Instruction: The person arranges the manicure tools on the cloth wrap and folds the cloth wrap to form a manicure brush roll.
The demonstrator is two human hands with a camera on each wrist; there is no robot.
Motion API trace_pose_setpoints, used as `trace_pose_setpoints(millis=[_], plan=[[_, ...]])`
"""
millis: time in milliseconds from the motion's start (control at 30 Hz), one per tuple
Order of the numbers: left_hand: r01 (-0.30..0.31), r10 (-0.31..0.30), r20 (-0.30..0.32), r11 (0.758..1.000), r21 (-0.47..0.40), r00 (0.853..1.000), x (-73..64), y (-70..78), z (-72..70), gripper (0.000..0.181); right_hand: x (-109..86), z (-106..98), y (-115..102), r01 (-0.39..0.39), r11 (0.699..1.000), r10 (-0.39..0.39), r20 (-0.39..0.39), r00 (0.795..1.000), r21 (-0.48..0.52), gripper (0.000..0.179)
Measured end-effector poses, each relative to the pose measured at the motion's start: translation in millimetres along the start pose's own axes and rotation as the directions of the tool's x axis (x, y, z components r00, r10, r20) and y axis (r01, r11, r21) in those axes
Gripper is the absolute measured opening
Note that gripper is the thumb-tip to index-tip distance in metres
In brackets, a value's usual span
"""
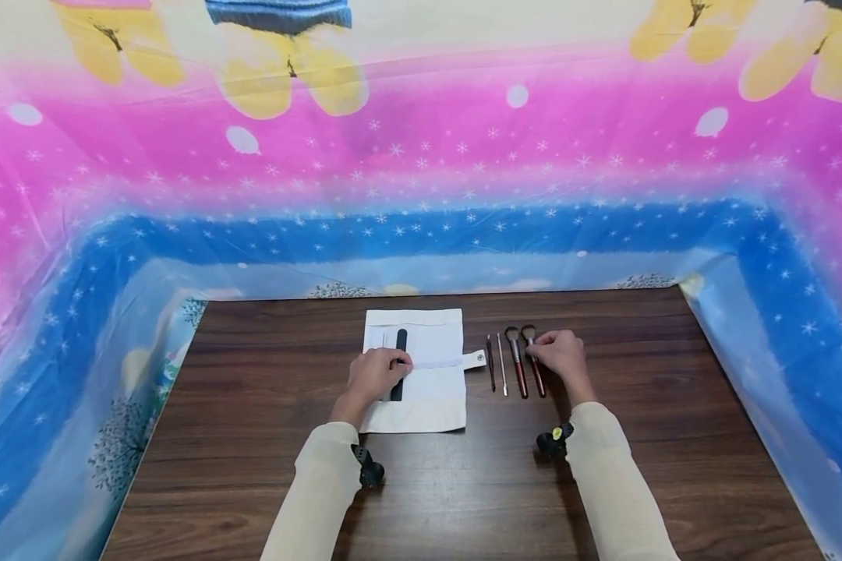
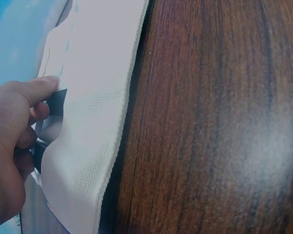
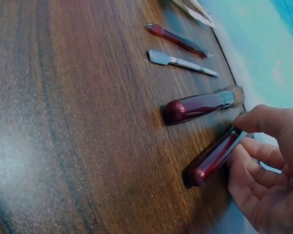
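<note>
A white fabric pouch (image 1: 431, 393) lies spread open on the table, a narrow band (image 1: 436, 365) across its middle. My left hand (image 1: 375, 372) rests over its left half, thumb and fingers pinching the pouch at the band. A flat black strip (image 1: 401, 339) runs upright under these fingers, partly covered by them. To the right, my right hand (image 1: 564, 354) pinches a makeup brush (image 3: 214, 158) with a dark red handle just above that handle. Beside it lies a second red-handled brush (image 3: 198, 108). Further left are a thin silver tool (image 3: 183, 63) and a slim dark red tool (image 3: 179, 40).
A tab with a metal snap (image 1: 477, 359) sticks out from the pouch's right side, close to the slim tools. The dark wooden table (image 1: 463, 499) ends at the back against a patterned cloth (image 1: 428, 226), which also hangs along both sides.
</note>
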State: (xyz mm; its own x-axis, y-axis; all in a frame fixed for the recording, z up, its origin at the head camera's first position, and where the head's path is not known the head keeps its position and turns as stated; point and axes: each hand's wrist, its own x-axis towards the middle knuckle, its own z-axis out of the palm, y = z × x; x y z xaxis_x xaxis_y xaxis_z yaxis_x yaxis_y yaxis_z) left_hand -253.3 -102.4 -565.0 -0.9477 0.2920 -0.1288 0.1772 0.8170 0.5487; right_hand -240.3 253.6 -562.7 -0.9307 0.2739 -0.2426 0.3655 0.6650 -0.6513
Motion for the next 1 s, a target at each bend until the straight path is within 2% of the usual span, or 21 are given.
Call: trace_pose_setpoints(millis=[233, 367, 500, 633, 767, 867, 1000], plan=[[-0.008, 0.008, -0.003, 1.000, 0.002, 1.000, 0.3, -0.8, -0.1, 0.009, 0.6, -3, 4, 0.001, 0.999, -0.002, 0.019, 1.000, 0.053, 0.032], [-0.017, 0.017, -0.009, 1.000, 0.004, 1.000, 0.2, -1.0, -0.4, 0.009, 2.9, -4, 4, -0.024, 0.992, 0.022, 0.021, 1.000, 0.121, 0.033], [-0.017, 0.017, -0.010, 1.000, -0.001, 1.000, 0.3, -1.1, -0.3, 0.009, 6.2, -5, 1, -0.025, 0.979, 0.027, -0.008, 1.000, 0.201, 0.033], [-0.008, 0.008, -0.010, 1.000, -0.005, 1.000, 0.3, -1.3, 0.1, 0.009, 6.5, -6, -6, -0.018, 0.946, 0.018, 0.001, 1.000, 0.325, 0.035], [-0.004, 0.004, -0.009, 1.000, -0.005, 1.000, 0.5, -1.2, 0.4, 0.009, 4.1, -10, -16, -0.023, 0.888, 0.000, 0.051, 0.999, 0.459, 0.036], [-0.003, 0.003, -0.008, 1.000, -0.002, 1.000, 0.8, -1.3, 0.7, 0.009, 3.1, -13, -23, -0.022, 0.856, -0.025, 0.085, 0.996, 0.517, 0.037], [-0.002, 0.002, -0.007, 1.000, 0.000, 1.000, 0.9, -1.6, 1.0, 0.008, 2.9, -14, -33, -0.016, 0.833, -0.057, 0.115, 0.992, 0.553, 0.040]])
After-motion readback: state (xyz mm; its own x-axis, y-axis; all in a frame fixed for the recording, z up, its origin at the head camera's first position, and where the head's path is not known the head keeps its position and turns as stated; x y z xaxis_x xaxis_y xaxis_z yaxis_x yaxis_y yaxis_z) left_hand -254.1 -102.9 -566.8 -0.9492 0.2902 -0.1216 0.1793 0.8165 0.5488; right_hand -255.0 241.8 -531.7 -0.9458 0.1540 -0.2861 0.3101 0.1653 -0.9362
